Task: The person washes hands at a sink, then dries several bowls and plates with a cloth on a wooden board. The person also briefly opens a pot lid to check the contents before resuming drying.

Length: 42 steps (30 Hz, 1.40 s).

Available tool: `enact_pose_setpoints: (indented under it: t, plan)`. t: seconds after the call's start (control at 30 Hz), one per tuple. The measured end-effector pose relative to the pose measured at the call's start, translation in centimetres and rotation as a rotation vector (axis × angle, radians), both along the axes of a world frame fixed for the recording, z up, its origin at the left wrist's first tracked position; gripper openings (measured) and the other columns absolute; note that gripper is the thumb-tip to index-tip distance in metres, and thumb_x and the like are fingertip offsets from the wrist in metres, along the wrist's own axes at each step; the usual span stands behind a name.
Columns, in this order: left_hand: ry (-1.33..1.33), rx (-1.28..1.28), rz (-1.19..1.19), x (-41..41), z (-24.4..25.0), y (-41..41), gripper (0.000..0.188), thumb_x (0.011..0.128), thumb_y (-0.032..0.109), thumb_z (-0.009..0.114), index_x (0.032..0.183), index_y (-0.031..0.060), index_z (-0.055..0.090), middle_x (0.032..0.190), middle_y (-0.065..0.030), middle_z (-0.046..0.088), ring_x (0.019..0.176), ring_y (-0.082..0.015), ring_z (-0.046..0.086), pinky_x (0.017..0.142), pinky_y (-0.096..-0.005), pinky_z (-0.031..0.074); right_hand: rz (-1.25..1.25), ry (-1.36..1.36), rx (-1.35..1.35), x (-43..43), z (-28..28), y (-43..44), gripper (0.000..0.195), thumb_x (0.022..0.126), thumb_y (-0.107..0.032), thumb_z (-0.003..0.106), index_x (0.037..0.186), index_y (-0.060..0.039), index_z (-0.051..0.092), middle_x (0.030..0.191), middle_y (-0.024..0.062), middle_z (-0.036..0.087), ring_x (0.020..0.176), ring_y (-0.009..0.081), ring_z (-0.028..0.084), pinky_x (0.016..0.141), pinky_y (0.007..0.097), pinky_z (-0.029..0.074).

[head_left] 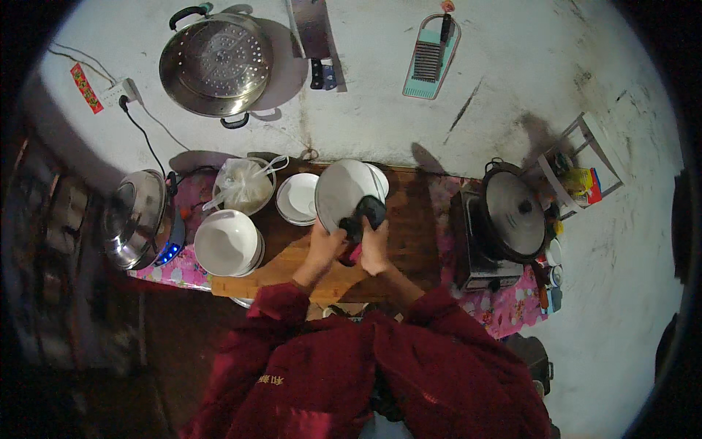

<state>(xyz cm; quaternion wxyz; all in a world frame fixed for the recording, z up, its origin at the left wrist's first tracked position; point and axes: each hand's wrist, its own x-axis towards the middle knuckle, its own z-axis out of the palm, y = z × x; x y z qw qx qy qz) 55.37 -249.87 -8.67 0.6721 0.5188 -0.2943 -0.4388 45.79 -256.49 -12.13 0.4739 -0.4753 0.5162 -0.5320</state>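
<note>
Over a wooden board [414,230] I hold a round, pale dish [343,184], tilted up with its face towards me. My left hand [325,251] grips its lower rim. My right hand [375,249] is closed on a dark, bunched item, probably a cloth [373,210], pressed against the dish's lower right. More of the dark material shows by my left thumb, and a bit of pink lies between my hands. Partly hidden behind the dish is another white dish [379,176]. Just left stand small stacked white plates [292,198].
Stacked white bowls [225,241] and a bowl with a plastic bag [241,184] stand left, beside an electric cooker [140,219]. A lidded pan [515,214] sits on a stove [488,271] at right. A steamer pot [216,63], cleavers [315,33] and a grater [430,60] hang on the wall.
</note>
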Motion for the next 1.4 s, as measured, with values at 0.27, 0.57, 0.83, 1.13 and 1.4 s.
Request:
enact_pose_setpoints:
  t: [0.27,0.57,0.83,1.13,1.4]
  plan:
    - [-0.173,0.096,-0.222,1.0,4.5,0.5,0.047,0.072,-0.004,0.054,0.119,-0.0012,0.052,0.105,-0.0096,0.062,0.092,-0.0177,0.059,0.077,-0.029,0.049,0.166,-0.011,0.03,-2.9,0.9,-1.6,0.045,0.091,-0.025,0.057,0.125,0.0018,0.047,0.115,0.0165,0.059,0.102,0.0268,0.057,0.088,0.0364,0.043]
    - [-0.055,0.26,-0.311,0.3,3.0,-0.8,0.045,0.075,-0.001,0.063,0.119,-0.0023,0.05,0.103,-0.0114,0.062,0.084,-0.0209,0.06,0.075,-0.0308,0.048,0.098,0.193,0.096,-5.8,-0.2,-4.8,0.055,0.092,-0.027,0.057,0.134,0.0025,0.038,0.127,0.0205,0.05,0.115,0.0308,0.05,0.096,0.035,0.037]
    - [0.028,0.323,-0.43,0.0,6.9,-0.9,0.045,0.075,-0.003,0.059,0.119,-0.0014,0.049,0.107,-0.0114,0.06,0.092,-0.0231,0.061,0.074,-0.033,0.052,0.396,0.183,0.041,-8.7,3.7,-5.9,0.056,0.093,-0.024,0.053,0.135,0.0056,0.031,0.137,0.0236,0.038,0.127,0.0327,0.038,0.103,0.0365,0.03]
    - [-0.059,0.261,-0.438,-1.1,4.2,-2.4,0.042,0.074,-0.001,0.06,0.115,-0.0008,0.053,0.101,-0.0055,0.059,0.091,-0.0167,0.056,0.075,-0.0294,0.047,0.394,0.178,-0.032,-9.3,3.9,-6.0,0.051,0.093,-0.026,0.054,0.128,0.0066,0.037,0.128,0.0241,0.045,0.117,0.0355,0.046,0.097,0.0383,0.035]
    - [-0.184,0.213,-0.343,-0.9,5.6,-2.9,0.042,0.073,0.0,0.064,0.114,0.0007,0.054,0.097,-0.0056,0.061,0.081,-0.0154,0.058,0.075,-0.0287,0.047,0.393,0.254,-0.181,-8.8,4.3,-7.8,0.045,0.093,-0.02,0.054,0.13,0.0012,0.039,0.117,0.0149,0.054,0.105,0.0271,0.052,0.092,0.0333,0.039]
